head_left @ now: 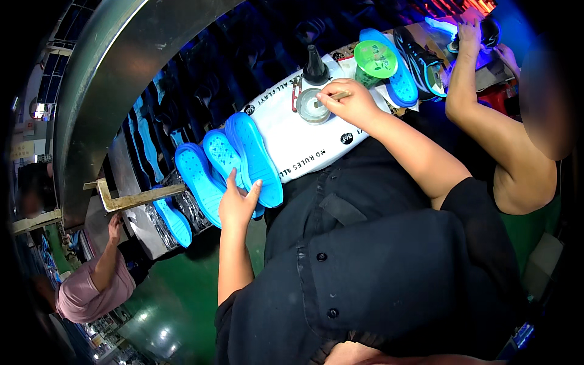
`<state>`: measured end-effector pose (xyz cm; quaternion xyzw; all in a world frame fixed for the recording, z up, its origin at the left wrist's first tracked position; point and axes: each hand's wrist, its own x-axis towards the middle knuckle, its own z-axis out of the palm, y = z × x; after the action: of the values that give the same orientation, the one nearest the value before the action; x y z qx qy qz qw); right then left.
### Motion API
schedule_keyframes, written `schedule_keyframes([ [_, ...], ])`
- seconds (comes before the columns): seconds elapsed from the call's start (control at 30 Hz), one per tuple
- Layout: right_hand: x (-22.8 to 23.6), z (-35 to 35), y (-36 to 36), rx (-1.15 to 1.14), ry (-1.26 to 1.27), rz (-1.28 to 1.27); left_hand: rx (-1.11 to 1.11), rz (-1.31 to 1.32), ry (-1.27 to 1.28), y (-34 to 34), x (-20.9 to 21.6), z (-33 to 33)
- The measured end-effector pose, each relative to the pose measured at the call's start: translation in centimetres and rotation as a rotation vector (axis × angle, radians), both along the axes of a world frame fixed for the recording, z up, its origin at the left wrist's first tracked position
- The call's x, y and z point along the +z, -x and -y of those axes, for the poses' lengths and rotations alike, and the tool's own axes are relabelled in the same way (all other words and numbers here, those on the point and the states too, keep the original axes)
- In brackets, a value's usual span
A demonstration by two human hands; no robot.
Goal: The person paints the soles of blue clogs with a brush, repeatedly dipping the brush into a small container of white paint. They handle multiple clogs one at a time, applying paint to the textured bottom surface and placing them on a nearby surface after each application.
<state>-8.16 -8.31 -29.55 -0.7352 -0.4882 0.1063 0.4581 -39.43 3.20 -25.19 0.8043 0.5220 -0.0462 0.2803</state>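
Note:
My left hand (236, 204) rests on the blue shoe soles at the left end of the white-covered work surface. Its thumb and index finger are spread apart; the other fingers are hidden. One sole (254, 158) lies under the thumb, another (219, 151) by the index finger, and a third sole (198, 182) is further left. My right hand (350, 100) is closed round the handle of a brush (340, 95). The brush's lower end is at a small round bowl (314, 113) of whitish liquid.
A black cone-topped bottle (315, 68), a green-lidded cup (375, 59), another blue sole (401, 82) and a black shoe (420, 58) stand beyond the bowl. At right, a co-worker's arm (480, 112) reaches forward. At left are a metal bracket (137, 201) and a person in pink (97, 286).

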Motion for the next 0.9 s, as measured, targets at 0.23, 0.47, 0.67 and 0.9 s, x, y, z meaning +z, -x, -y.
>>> schedule_keyframes([
  [0.23,-1.9,-1.3,-0.2,0.030,-0.015,-0.041,0.060,0.386,0.176,2.1,-7.2,-1.9],
  [0.47,-1.0,0.5,-1.2,-0.047,0.021,-0.096,0.439,0.895,0.833,2.2,-7.4,-2.0],
  [0.67,0.4,-0.1,0.5,-0.055,0.029,-0.174,0.490,1.046,1.295,1.4,-4.3,-0.7],
  [0.9,-1.1,2.0,-1.4,-0.120,-0.048,-0.365,0.229,1.144,1.260,-0.5,-0.2,1.4],
])
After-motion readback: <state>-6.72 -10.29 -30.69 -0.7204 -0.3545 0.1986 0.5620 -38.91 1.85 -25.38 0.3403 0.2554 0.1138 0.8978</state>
